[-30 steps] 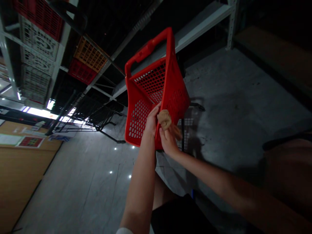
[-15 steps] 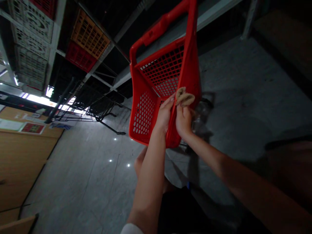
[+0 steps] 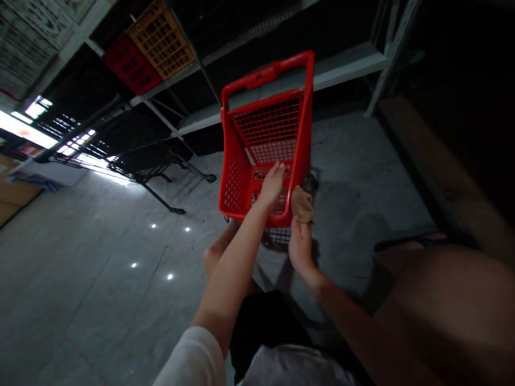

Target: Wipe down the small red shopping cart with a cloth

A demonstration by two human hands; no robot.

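From my end I see the left hand (image 3: 272, 186) mid-frame, its arm stretched up from the lower left, fingers extended inside the red basket (image 3: 304, 134) — whether they touch its wall, I cannot tell. The right hand (image 3: 301, 246), its arm slanting in from the lower right, points upward and pinches a brown cloth (image 3: 303, 206) at the basket's outer right edge. Upper left, I have an orange crate (image 3: 161, 40) beside a red crate (image 3: 131, 64) — both on a shelf.
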